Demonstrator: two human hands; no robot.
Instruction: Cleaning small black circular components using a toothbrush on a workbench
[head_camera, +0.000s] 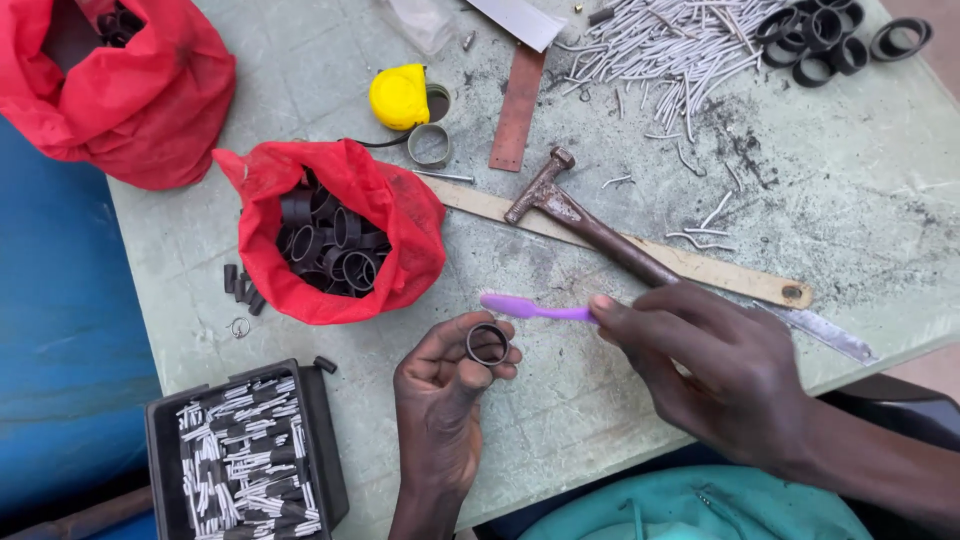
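At lower centre, the left hand (440, 385) pinches a dark ring (487, 344); the right hand (715, 370) grips a purple toothbrush (530, 308) beside it. Lower left sits a black tray (160, 420). Beyond lie a red bag (390, 215), a hammer (590, 228), and bare tabletop (850, 200) at right.

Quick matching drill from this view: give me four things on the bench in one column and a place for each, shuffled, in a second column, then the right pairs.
Things:
1. dark ring
2. purple toothbrush
3. hammer
4. black tray

Places:
A. lying across the long flat strip
B. at the table's near-left corner, full of short white pins
C. pinched in the left hand
D. held in the right hand

Pairs: 1-C, 2-D, 3-A, 4-B
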